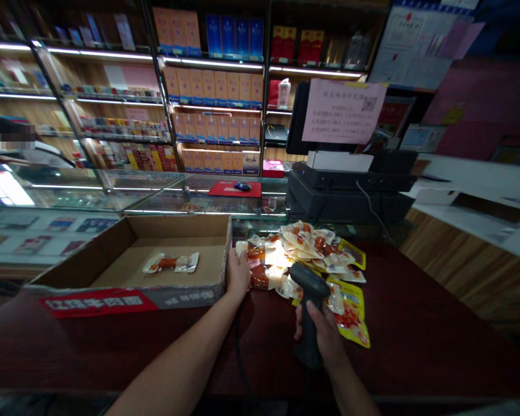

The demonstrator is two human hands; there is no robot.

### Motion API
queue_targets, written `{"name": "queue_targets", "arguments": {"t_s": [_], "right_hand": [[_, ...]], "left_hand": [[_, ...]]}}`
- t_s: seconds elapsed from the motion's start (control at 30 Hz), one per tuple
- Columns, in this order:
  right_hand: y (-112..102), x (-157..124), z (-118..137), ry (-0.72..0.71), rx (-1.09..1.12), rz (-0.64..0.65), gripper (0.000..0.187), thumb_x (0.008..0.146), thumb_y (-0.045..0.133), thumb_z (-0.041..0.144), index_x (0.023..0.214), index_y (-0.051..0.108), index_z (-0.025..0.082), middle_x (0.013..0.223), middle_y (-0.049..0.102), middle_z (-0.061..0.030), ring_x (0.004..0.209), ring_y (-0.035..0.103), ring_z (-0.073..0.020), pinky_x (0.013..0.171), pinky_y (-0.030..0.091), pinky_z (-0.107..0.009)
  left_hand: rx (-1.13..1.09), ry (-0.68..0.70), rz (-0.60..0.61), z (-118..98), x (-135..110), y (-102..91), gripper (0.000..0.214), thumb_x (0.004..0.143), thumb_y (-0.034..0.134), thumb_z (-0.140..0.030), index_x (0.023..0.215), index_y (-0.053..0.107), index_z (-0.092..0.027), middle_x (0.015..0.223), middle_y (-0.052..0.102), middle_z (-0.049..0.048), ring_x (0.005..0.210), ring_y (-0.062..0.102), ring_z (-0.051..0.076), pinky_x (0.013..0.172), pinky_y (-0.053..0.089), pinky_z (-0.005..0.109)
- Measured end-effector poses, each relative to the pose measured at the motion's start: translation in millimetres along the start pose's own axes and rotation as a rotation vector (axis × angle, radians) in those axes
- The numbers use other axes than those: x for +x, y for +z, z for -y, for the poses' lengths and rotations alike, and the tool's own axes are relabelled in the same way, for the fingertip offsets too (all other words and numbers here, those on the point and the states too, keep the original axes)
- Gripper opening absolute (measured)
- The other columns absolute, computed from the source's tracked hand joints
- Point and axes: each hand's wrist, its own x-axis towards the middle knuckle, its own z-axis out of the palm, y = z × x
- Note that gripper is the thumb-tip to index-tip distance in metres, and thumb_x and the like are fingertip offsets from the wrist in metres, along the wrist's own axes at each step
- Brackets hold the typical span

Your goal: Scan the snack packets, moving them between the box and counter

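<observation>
My right hand [323,329] is wrapped around the handle of a black barcode scanner [309,283], its head pointing at the packets. A bright patch of light falls on them. My left hand [238,271] grips the left end of a clear-and-white vacuum snack packet [256,254] with reddish-brown food inside; its fingertips are partly hidden. Right behind the scanner lies a heap of similar snack packets [305,240]. A yellow snack bag [353,315] lies beside the right hand. Left of my left hand stands an open cardboard box [132,297], holding a single snack packet [170,263].
Behind the heap stands a black checkout machine [346,185] with a pink paper sign [342,112]. A mouse [242,186] rests on a red mat [219,188] on the glass counter [156,199]. Shelves of boxed goods line the back. Another person [47,153] is at far left.
</observation>
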Motion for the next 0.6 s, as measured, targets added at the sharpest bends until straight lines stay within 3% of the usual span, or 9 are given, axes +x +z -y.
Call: {"name": "queue_targets", "arguments": {"t_s": [0.17, 0.27, 0.37, 0.5, 0.6], "right_hand": [[-0.2, 0.7, -1.0, -0.003, 0.014, 0.021, 0.036, 0.070, 0.065, 0.051, 0.077, 0.054, 0.018, 0.053, 0.057, 0.0043, 0.036, 0.051, -0.0099, 0.035, 0.044, -0.022], [9.3, -1.7, 4.7, 0.016, 0.022, 0.034, 0.035, 0.071, 0.065, 0.050, 0.080, 0.052, 0.019, 0.054, 0.056, 0.0050, 0.036, 0.050, -0.0094, 0.035, 0.045, -0.022], [28.3, -4.5, 14.3, 0.041, 0.030, 0.107, 0.035, 0.071, 0.065, 0.048, 0.084, 0.051, 0.018, 0.056, 0.057, 0.0050, 0.036, 0.050, -0.0087, 0.035, 0.044, -0.021], [60.7, -6.3, 21.7, 0.043, 0.003, 0.289, 0.036, 0.070, 0.065, 0.050, 0.078, 0.051, 0.017, 0.055, 0.057, 0.0042, 0.035, 0.051, -0.0086, 0.035, 0.045, -0.021], [83.0, -6.5, 18.3, 0.056, -0.015, 0.370, 0.039, 0.069, 0.064, 0.052, 0.076, 0.052, 0.016, 0.051, 0.055, 0.0048, 0.033, 0.050, -0.0087, 0.033, 0.045, -0.021]], "left_hand": [[0.038, 0.022, 0.009, -9.3, -8.1, 2.9, 0.012, 0.078, 0.050, -0.025, 0.084, 0.041, -0.019, 0.077, 0.055, -0.0014, 0.051, 0.059, 0.010, 0.047, 0.052, 0.025], [0.103, 0.143, 0.036, -28.3, -12.8, 2.6, 0.015, 0.079, 0.050, -0.028, 0.087, 0.044, -0.018, 0.082, 0.055, 0.0009, 0.059, 0.060, 0.011, 0.049, 0.051, 0.024], [0.139, 0.301, -0.021, -57.5, -10.6, -6.5, 0.020, 0.080, 0.051, -0.031, 0.094, 0.045, -0.018, 0.087, 0.056, 0.0024, 0.069, 0.060, 0.012, 0.057, 0.052, 0.024], [0.165, 0.430, -0.195, -97.7, 2.0, -43.1, 0.024, 0.081, 0.050, -0.032, 0.099, 0.043, -0.018, 0.094, 0.055, 0.0031, 0.073, 0.060, 0.012, 0.066, 0.053, 0.029], [0.411, 0.485, -0.422, -118.1, 10.6, -82.7, 0.026, 0.079, 0.052, -0.031, 0.100, 0.045, -0.017, 0.094, 0.057, 0.0052, 0.082, 0.060, 0.016, 0.077, 0.050, 0.036]]}}
